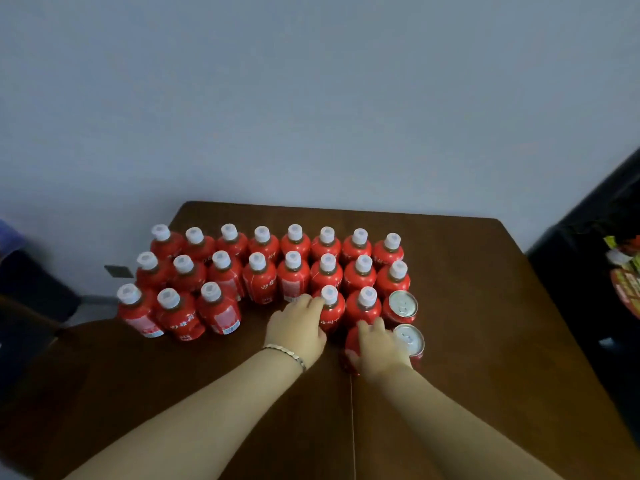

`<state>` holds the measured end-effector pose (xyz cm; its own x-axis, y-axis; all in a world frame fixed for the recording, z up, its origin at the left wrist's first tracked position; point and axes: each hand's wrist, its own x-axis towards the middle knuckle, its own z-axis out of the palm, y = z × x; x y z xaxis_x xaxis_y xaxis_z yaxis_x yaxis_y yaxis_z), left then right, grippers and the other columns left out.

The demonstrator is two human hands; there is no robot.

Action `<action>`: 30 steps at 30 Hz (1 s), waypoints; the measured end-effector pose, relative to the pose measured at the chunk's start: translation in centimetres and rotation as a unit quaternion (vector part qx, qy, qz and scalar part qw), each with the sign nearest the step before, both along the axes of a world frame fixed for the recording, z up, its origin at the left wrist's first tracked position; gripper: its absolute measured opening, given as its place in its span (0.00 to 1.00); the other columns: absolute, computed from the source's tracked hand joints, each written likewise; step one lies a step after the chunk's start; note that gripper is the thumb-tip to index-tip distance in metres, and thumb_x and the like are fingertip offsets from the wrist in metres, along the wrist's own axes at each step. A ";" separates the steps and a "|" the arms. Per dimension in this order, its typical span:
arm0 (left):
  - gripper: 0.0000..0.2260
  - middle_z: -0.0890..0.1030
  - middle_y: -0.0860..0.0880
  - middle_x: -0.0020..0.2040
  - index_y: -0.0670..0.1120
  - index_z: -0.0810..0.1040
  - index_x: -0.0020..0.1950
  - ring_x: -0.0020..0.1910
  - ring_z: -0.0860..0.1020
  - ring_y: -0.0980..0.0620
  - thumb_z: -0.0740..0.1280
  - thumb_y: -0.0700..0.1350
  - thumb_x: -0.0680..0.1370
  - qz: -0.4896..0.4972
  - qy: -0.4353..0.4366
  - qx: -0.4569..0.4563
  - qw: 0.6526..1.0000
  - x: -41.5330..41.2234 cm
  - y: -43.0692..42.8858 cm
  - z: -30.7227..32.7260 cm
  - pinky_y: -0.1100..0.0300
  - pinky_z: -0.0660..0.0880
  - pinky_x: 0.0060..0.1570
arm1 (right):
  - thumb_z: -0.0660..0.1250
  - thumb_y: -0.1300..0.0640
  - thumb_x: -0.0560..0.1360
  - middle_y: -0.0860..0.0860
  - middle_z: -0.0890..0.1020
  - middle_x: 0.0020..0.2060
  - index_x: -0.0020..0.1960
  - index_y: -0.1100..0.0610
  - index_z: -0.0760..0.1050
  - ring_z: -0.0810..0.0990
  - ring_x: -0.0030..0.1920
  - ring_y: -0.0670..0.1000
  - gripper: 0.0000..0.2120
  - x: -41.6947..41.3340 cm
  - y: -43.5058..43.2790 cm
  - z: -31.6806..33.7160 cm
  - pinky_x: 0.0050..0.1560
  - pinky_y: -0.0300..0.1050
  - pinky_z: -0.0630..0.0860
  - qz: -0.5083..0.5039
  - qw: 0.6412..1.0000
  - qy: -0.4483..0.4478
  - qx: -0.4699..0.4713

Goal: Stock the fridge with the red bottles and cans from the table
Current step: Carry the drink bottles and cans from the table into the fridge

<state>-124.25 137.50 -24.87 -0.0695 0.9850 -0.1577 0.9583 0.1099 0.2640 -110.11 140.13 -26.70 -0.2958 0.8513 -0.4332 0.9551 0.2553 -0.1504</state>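
Right hand (379, 348) grips red container (349, 353), top hidden; left hand (298, 327) clasps bottle (331, 311).

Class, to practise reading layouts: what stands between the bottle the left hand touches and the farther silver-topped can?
One upright red bottle with a white cap, as the head view shows.

A grey wall (311, 81) behind; colourful packets (623, 282) (blurred) by dark furniture (571, 268) at right.
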 end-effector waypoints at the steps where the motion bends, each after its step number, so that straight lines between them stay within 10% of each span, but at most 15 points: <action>1: 0.20 0.67 0.51 0.66 0.50 0.62 0.70 0.62 0.71 0.49 0.59 0.46 0.78 -0.015 0.004 0.000 1.000 -0.2 1.5 -0.8 0.55 0.70 0.54 | 0.61 0.48 0.78 0.56 0.66 0.64 0.67 0.57 0.63 0.72 0.61 0.56 0.22 -0.2 0.7 -0.7 0.57 0.48 0.73 -0.001 1.000 -0.006 0.000; 9: 0.19 0.68 0.47 0.64 0.46 0.64 0.68 0.61 0.69 0.46 0.58 0.53 0.80 -0.101 0.068 -0.056 0.991 -0.1 8.8 -4.3 0.53 0.70 0.52 | 0.51 0.48 0.81 0.52 0.75 0.59 0.62 0.57 0.67 0.77 0.54 0.56 0.17 -0.3 3.9 -3.1 0.41 0.46 0.66 0.006 0.998 0.035 0.060; 16: 0.22 0.79 0.46 0.47 0.43 0.73 0.55 0.45 0.79 0.46 0.67 0.60 0.73 -0.043 0.127 0.012 0.991 -1.7 7.8 -5.0 0.56 0.73 0.37 | 0.55 0.52 0.80 0.53 0.80 0.51 0.77 0.56 0.37 0.81 0.48 0.55 0.35 -0.4 6.3 -1.7 0.39 0.44 0.71 -0.078 0.993 0.074 0.051; 23: 0.18 0.80 0.41 0.52 0.43 0.81 0.30 0.51 0.79 0.41 0.77 0.57 0.56 -0.066 0.195 0.042 0.978 -5.6 7.0 -4.6 0.49 0.77 0.47 | 0.61 0.51 0.78 0.56 0.79 0.52 0.69 0.54 0.58 0.79 0.52 0.58 0.23 -0.6 8.5 -1.5 0.45 0.49 0.75 -0.104 0.989 0.091 -0.059; 27: 0.19 0.58 0.46 0.75 0.43 0.83 0.48 0.73 0.58 0.40 0.68 0.58 0.71 -0.095 0.180 0.013 0.979 -6.1 9.2 -3.6 0.46 0.61 0.68 | 0.60 0.49 0.79 0.56 0.79 0.51 0.71 0.54 0.55 0.79 0.51 0.58 0.25 -0.9 8.1 -1.9 0.44 0.48 0.75 -0.070 0.994 0.075 -0.039; 30: 0.24 0.48 0.46 0.76 0.44 0.76 0.62 0.70 0.60 0.42 0.60 0.60 0.76 -0.102 0.180 -0.102 0.973 -6.5 11.1 -3.0 0.50 0.60 0.68 | 0.57 0.48 0.80 0.56 0.78 0.54 0.73 0.56 0.52 0.79 0.53 0.58 0.27 -1.1 8.0 -2.1 0.45 0.49 0.75 -0.055 0.997 0.053 -0.027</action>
<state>-130.76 148.61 -27.87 0.0371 0.9350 -0.3527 0.9919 -0.0773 -0.1006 -111.19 148.09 -28.85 -0.2486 0.8573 -0.4507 0.9549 0.1388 -0.2627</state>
